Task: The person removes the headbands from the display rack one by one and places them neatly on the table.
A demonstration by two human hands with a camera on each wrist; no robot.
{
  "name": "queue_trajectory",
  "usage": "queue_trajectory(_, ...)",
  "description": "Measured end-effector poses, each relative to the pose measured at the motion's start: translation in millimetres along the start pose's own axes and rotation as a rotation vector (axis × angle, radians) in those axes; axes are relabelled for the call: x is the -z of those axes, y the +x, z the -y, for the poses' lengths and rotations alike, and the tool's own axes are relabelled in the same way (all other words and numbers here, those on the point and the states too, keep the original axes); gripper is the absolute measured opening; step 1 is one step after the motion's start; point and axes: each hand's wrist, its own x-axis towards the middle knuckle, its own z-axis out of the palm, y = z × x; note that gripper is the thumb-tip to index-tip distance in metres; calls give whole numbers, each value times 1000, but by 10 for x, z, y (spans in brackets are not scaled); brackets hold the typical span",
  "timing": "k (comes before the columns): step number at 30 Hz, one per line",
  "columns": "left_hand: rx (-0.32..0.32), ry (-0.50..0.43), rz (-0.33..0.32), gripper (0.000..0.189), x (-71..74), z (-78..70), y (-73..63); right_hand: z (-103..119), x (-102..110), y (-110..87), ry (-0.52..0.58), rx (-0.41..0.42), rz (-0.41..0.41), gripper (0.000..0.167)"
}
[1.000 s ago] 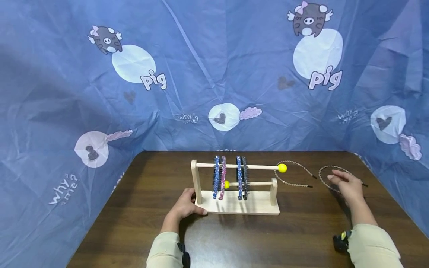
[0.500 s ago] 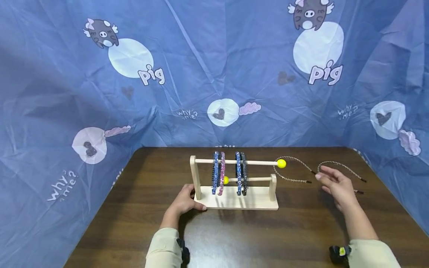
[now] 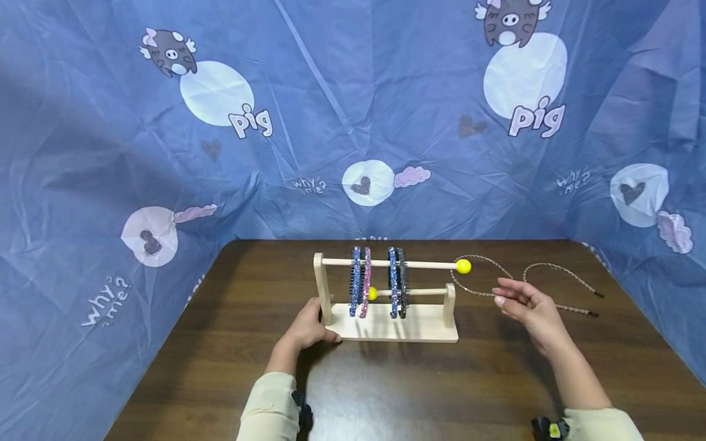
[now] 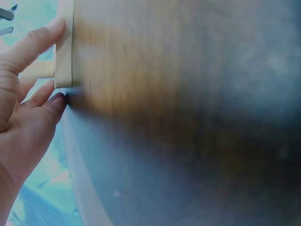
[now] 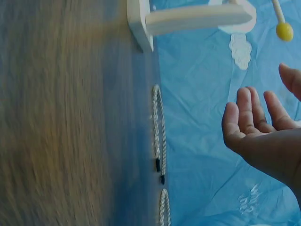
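Observation:
My left hand [image 3: 304, 327] grips the left end of a pale wooden rack [image 3: 425, 331], thumb at the base's front corner and fingers behind. In the left wrist view, that thumb lies against the base edge [image 4: 64, 47]. On the rack's upper rod [image 3: 430, 265] hang glittery toothed headbands: a blue one [image 3: 355, 282] beside a pink one [image 3: 366, 283], and another blue one [image 3: 393, 283] beside a black one [image 3: 402, 285]. My right hand [image 3: 532, 312], holding nothing, hovers right of the rack. In the right wrist view, its fingers [image 5: 244, 110] are loosely bent.
Two braided cord headbands lie on the brown table [image 3: 413, 392] to the right: one [image 3: 485, 258] behind the yellow ball [image 3: 464, 266], the other [image 3: 568, 270] further right, partly behind my right hand. A blue printed cloth [image 3: 309, 122] surrounds the table's back and sides.
My right hand has moved left, away from the right-hand braided headband and towards the rack. The left hand stays on the rack. The head view has tilted slightly down.

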Motion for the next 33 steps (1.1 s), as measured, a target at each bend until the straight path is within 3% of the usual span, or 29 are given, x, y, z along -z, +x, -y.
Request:
queue_trajectory(8,2,50,-54,88,-19,-62,-17,46,-293,-82,-62,53,56,36)
queue_trajectory(17,124,126,-112,63,-19,-177,-64,58,-675,-185,-10,84,127,48)
queue_trajectory(20,131,95,-118,62,-25,-177,-100,45,-787,-203,3,116,137,50)
queue_trajectory(26,108,-54,-109,64,-37,-110,-143,5,-981,-194,22,189,150,50)
queue_trajectory(33,44,-131,-106,68,-84,-56,-192,-9,-1193,-179,52,234,202,50)
